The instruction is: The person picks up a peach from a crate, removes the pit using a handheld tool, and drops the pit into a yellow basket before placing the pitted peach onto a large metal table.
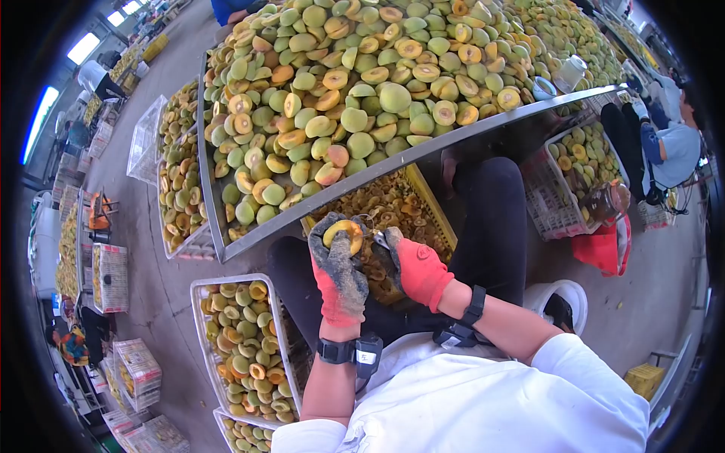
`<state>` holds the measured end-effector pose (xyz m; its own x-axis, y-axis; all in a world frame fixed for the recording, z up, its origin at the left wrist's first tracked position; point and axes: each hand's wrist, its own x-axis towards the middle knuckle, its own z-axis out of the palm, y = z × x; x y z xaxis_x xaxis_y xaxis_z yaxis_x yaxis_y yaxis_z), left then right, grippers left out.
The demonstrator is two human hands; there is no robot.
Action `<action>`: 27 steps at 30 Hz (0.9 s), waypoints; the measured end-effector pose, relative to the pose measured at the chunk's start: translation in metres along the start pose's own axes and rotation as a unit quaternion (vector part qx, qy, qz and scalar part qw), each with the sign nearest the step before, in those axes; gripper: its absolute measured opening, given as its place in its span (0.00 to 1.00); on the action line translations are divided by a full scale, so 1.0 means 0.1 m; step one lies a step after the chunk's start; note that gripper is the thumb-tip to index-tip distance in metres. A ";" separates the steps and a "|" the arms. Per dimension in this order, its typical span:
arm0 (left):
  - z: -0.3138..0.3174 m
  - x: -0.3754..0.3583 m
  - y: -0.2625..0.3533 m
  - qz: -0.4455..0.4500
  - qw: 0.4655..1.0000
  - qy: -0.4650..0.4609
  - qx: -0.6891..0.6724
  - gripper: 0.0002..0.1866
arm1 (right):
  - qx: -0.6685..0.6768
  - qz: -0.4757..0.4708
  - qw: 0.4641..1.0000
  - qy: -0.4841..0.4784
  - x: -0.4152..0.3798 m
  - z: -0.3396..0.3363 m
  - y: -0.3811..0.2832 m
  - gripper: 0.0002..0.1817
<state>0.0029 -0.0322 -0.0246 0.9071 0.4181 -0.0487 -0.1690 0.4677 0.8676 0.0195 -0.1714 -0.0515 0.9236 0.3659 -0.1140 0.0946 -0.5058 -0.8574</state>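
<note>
My left hand [340, 260], in a red and dark grey glove, is closed around a fruit half [343, 235] with orange flesh. Close on its right, my right hand [417, 266] in a similar glove grips a small metal tool [380, 239], with a thin wire loop near the fruit. Below both hands, between my knees, a yellow crate [432, 204] holds many brownish pieces. Just beyond is the metal-edged table [332, 195], heaped with green and orange fruit [353, 119], many of them halved.
A white crate of fruit halves [198, 321] stands at my left. Another crate [540, 198] is at the right, near a red bag [608, 249] and a white bucket [575, 296]. A co-worker [672, 151] sits at the far right. A cup [570, 74] rests among the fruit.
</note>
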 end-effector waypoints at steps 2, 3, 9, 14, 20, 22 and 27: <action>-0.01 0.00 0.01 -0.022 1.000 0.011 0.015 0.18 | 0.115 0.139 0.984 0.006 0.14 0.12 0.15 0.24; 0.02 -0.01 0.04 -0.022 1.000 0.016 0.013 0.18 | 0.227 0.275 0.934 0.014 0.20 0.17 0.21 0.27; -0.17 0.00 0.30 0.009 0.993 0.013 -0.118 0.16 | 0.042 0.122 0.987 0.095 0.29 -0.07 1.26 0.21; -1.65 -0.11 0.84 0.129 0.960 0.245 0.047 0.14 | 0.456 0.361 0.812 -0.054 0.29 -0.30 0.68 0.25; -4.49 -0.73 1.04 0.198 0.810 0.451 0.319 0.19 | 0.422 0.387 0.819 -0.036 0.32 -0.35 0.93 0.24; -4.80 -0.94 1.16 0.140 0.823 0.462 0.301 0.20 | 0.418 0.380 0.825 -0.024 0.33 -0.33 0.92 0.24; -4.36 -1.00 1.37 -0.114 0.886 0.445 0.059 0.21 | 0.460 0.354 0.814 -0.027 0.37 -0.32 0.98 0.24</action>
<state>-0.2793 0.3299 -0.1165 0.2404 0.7969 -0.5542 0.0689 0.5555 0.8286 0.0750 -0.2326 -0.1233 0.6050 0.2833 -0.7441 -0.7958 0.1842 -0.5769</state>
